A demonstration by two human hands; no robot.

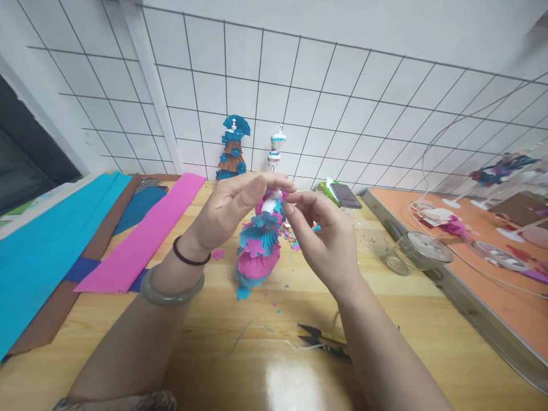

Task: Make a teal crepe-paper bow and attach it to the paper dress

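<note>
A small dress form (271,204) stands upright in the middle of the wooden table, wrapped in a ruffled pink and blue paper dress (258,260) with flower shapes. My left hand (233,205) is beside and behind its top, fingers stretched out towards the right, holding nothing visible. On the right side of the form's upper part, my right hand (323,231) has thumb and index finger pinched together at the dress. Whatever lies between those fingertips is too small to make out.
Long blue (64,240) and pink (145,240) paper strips lie at the left. Two other decorated forms stand at the back. Black snips (327,341) lie near my right forearm. A phone (346,195), a clear jar (422,250) and an orange surface (471,268) are at the right.
</note>
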